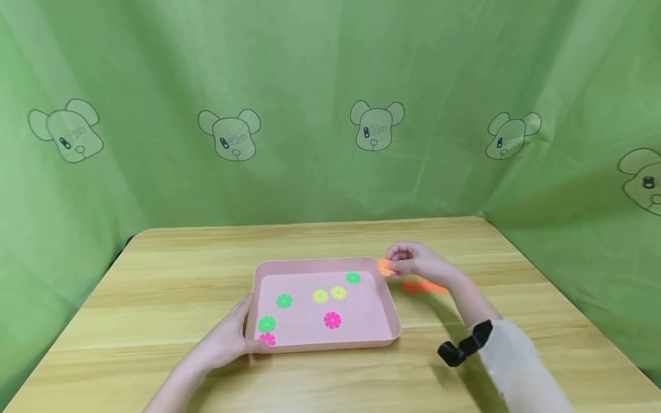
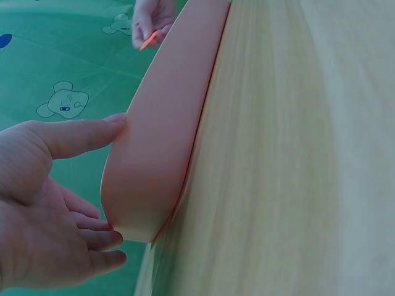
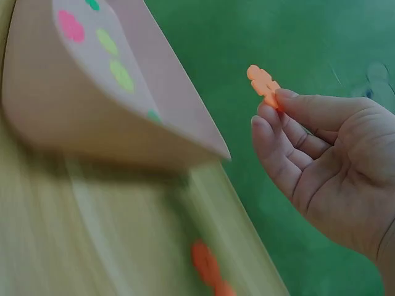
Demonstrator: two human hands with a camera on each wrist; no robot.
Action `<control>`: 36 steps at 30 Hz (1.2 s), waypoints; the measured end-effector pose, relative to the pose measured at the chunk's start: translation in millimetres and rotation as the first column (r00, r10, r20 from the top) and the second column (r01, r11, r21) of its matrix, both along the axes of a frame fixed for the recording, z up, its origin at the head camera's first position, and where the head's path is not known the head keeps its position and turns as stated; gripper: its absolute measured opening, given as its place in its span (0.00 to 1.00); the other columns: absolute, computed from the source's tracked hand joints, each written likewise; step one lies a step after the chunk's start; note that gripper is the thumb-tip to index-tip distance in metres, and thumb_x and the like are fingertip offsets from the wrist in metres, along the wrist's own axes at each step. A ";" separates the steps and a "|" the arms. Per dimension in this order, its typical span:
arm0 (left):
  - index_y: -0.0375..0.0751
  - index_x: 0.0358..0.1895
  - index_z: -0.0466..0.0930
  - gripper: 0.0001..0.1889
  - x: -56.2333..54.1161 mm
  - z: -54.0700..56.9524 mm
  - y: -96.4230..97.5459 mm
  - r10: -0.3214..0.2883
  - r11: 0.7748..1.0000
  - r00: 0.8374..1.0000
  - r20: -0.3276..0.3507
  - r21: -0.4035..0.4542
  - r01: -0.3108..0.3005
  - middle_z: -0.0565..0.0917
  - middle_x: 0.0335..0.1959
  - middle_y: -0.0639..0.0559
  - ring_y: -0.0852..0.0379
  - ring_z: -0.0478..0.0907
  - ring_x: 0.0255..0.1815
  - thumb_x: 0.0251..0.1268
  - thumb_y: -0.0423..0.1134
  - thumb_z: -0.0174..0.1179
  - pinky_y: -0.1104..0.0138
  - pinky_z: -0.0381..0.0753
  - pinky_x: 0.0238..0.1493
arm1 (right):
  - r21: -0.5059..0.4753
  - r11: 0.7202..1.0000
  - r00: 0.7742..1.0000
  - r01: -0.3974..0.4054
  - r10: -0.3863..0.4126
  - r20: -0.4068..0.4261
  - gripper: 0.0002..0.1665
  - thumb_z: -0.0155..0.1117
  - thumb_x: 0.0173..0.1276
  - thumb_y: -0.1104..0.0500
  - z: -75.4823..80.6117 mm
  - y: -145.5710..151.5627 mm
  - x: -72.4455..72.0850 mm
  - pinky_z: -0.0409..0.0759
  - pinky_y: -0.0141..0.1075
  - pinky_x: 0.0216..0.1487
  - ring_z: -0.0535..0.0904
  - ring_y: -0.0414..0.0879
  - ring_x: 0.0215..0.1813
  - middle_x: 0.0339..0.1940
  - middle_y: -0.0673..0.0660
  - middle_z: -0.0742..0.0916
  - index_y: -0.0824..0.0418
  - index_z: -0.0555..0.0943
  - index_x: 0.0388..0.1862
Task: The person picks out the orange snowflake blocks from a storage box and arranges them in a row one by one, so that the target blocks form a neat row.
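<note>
A shallow pink tray (image 1: 325,347) lies on the table, holding several notched plastic discs: green (image 1: 284,301), yellow (image 1: 320,296) and pink (image 1: 333,320). Above its far right corner, my right hand (image 1: 420,263) pinches an orange notched disc (image 3: 263,84) between thumb and fingertips. My left hand (image 1: 227,338) rests against the tray's near left corner. In the left wrist view the thumb (image 2: 92,134) lies straight against the tray's wall, and the fingers spread loosely by the corner. Part of a pink disc (image 1: 267,339) shows beside the left thumb.
More orange discs (image 1: 424,286) lie on the wooden table (image 1: 170,269) to the right of the tray, partly behind the right forearm. A green curtain with bear-head drawings (image 1: 294,189) hangs round the table's back and sides. A black strap camera (image 1: 465,344) sits on the right wrist.
</note>
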State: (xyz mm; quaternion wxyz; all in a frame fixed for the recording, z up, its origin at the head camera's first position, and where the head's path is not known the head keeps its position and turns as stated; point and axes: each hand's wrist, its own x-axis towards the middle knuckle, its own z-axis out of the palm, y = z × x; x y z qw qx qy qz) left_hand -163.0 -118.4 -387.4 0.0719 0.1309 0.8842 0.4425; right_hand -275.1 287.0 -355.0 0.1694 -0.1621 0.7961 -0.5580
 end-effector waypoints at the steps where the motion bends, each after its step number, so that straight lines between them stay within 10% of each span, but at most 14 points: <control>1: 0.25 0.70 0.46 0.57 -0.3 -0.2 0.3 0.001 1.000 1.000 0.008 0.007 -0.001 0.52 0.70 0.31 0.35 0.49 0.70 0.36 0.41 0.74 0.43 0.47 0.66 | -0.014 1.000 1.000 0.015 -0.015 0.006 0.12 0.61 0.62 0.68 -1.0 8.4 2.6 0.78 0.51 0.49 0.80 0.46 0.37 0.34 0.57 0.80 0.70 0.71 0.43; 20: 0.26 0.71 0.44 0.59 -1.2 -0.1 1.0 -0.003 1.000 0.999 0.043 0.006 0.002 0.50 0.71 0.32 0.35 0.47 0.70 0.38 0.44 0.74 0.42 0.46 0.66 | -0.269 0.940 0.978 0.209 -0.195 0.077 0.08 0.53 0.66 0.72 -22.3 135.2 38.8 0.82 0.36 0.42 0.82 0.44 0.36 0.34 0.53 0.84 0.63 0.74 0.41; 36: 0.24 0.70 0.43 0.60 -0.8 -0.5 -0.1 -0.001 0.999 0.999 0.037 -0.035 0.003 0.49 0.71 0.30 0.34 0.46 0.70 0.38 0.46 0.74 0.43 0.46 0.66 | -0.239 0.857 0.890 0.456 -0.444 0.106 0.07 0.56 0.65 0.70 -42.3 187.1 47.9 0.82 0.30 0.37 0.82 0.39 0.34 0.32 0.48 0.84 0.59 0.77 0.38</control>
